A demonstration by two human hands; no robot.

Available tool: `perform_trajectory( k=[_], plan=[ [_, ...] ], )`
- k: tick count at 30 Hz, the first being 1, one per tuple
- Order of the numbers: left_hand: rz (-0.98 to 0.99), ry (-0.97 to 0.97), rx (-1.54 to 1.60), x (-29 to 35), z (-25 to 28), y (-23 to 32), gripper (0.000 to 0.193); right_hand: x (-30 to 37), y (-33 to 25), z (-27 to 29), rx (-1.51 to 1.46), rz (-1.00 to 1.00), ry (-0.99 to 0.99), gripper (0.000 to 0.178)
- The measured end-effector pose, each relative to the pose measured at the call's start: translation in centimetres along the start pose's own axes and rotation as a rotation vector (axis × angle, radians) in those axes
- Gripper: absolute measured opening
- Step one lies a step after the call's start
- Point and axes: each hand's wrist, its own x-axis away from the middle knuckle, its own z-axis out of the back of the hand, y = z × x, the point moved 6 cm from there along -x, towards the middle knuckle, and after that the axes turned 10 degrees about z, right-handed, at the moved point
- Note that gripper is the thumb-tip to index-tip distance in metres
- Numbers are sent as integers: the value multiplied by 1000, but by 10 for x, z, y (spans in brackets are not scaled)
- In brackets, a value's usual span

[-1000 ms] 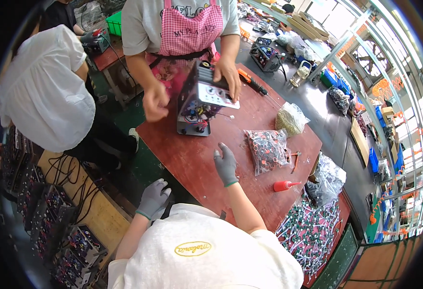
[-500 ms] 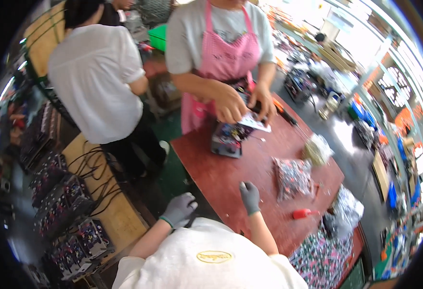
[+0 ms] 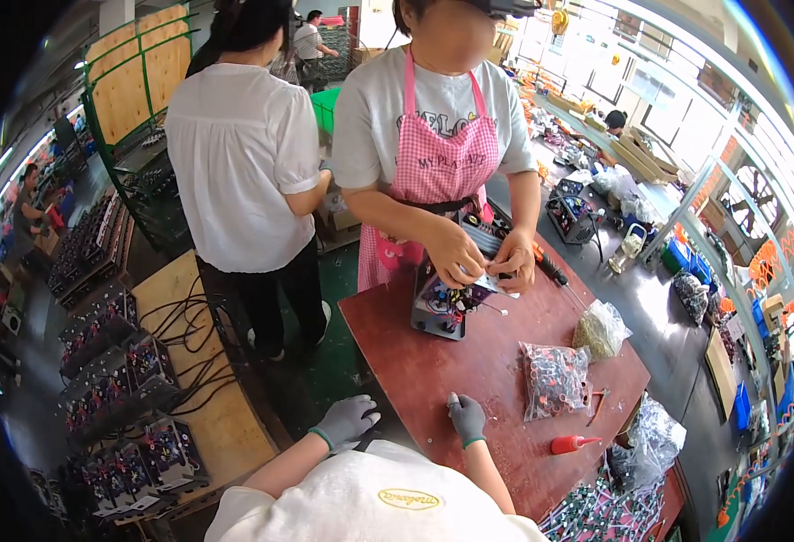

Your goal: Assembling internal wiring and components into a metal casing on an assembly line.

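My left hand (image 3: 347, 421), in a grey glove, is held off the left edge of the red-brown table (image 3: 397, 379), its fingers curled in and nothing seen in them. Resting at the near edge of the tabletop, my right hand (image 3: 467, 419) wears the same kind of glove; it is loosely closed and no object shows in it. Across the table, a co-worker's hands (image 3: 483, 262) work at a small electrical unit with an open metal casing (image 3: 439, 321), holding a pale flat piece over it.
On the table are a bag of small ring-like parts (image 3: 555, 379), another clear bag (image 3: 601, 330), a red bottle (image 3: 574, 443) and a screwdriver (image 3: 552, 266). Rows of open units (image 3: 126, 388) and black cables (image 3: 189, 339) lie on the left bench. Another person (image 3: 239, 172) stands behind it.
The view has tilted up and steadied, so the surroundings sit lower and further right. My hands stay in nearly the same place. The co-worker's hands remain at the unit.
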Motion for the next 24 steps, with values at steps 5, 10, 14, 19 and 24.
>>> perform_trajectory(
  k=[5, 10, 14, 19, 24],
  plan=[
    [-75, 93, -24, 0, 1, -1, 40, 0, 1, -5, 27, 7, -13, 41],
    [-44, 71, -18, -3, -10, -17, 41, -1, 1, -8, 87, 12, -4, 39],
    [-50, 66, -40, -4, -13, -23, 42, -1, -2, -9, 88, 12, -15, 38],
    [-51, 33, 4, -2, -8, -19, 40, -3, -6, -7, 99, -5, -34, 37],
    [-52, 12, 3, -1, -5, -20, 40, -1, -21, -5, 92, -46, -130, 39]
  ],
)
